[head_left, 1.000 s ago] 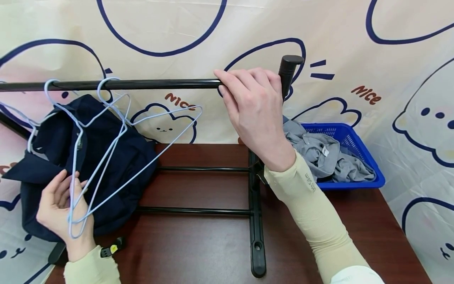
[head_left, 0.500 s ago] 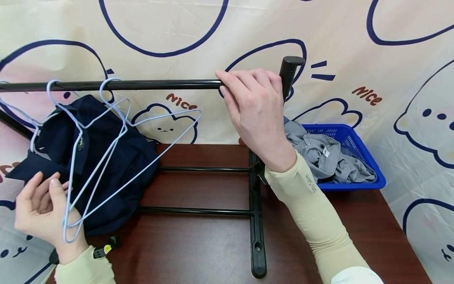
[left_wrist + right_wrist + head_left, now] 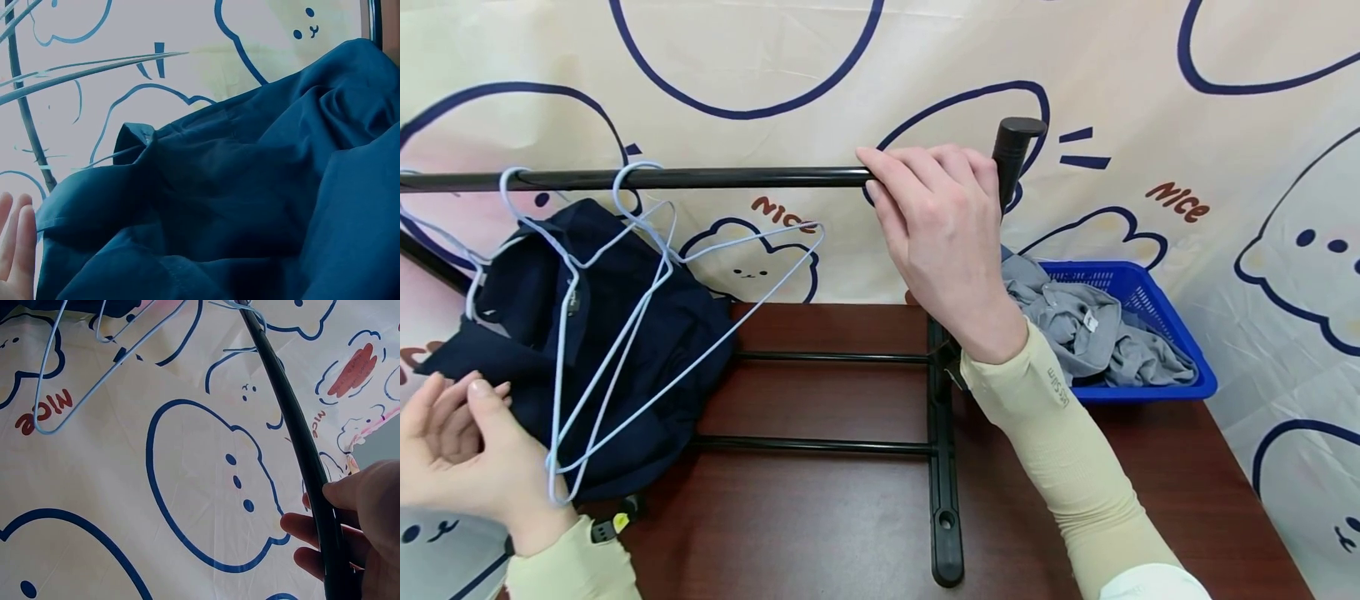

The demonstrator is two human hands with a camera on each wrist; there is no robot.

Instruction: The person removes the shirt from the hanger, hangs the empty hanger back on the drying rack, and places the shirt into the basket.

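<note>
My right hand [image 3: 936, 233] grips the black rail [image 3: 752, 177] of a clothes rack near its right end, the thumb and fingers wrapped around the bar in the right wrist view. At the lower left, my left hand [image 3: 467, 467] has its palm turned up, fingers loosely bent and holding nothing. Beside its fingertips hangs a navy garment [image 3: 647, 358], possibly a shirt, with its collar turned toward the left. Several light-blue wire hangers [image 3: 560, 350] hook over the rail in front of the garment. Their lower corners lie against my left wrist.
A blue basket [image 3: 1180, 346] with crumpled grey clothing [image 3: 1075, 317] stands on the brown table [image 3: 820, 517] at the right. The rack's black foot [image 3: 946, 500] and lower crossbars [image 3: 820, 446] lie across the table. Behind hangs a cartoon-printed cloth [image 3: 760, 50].
My left hand has moved left, from behind the hangers' lower corners to beyond the garment's left edge. The hangers shifted slightly. My right hand stays on the rail.
</note>
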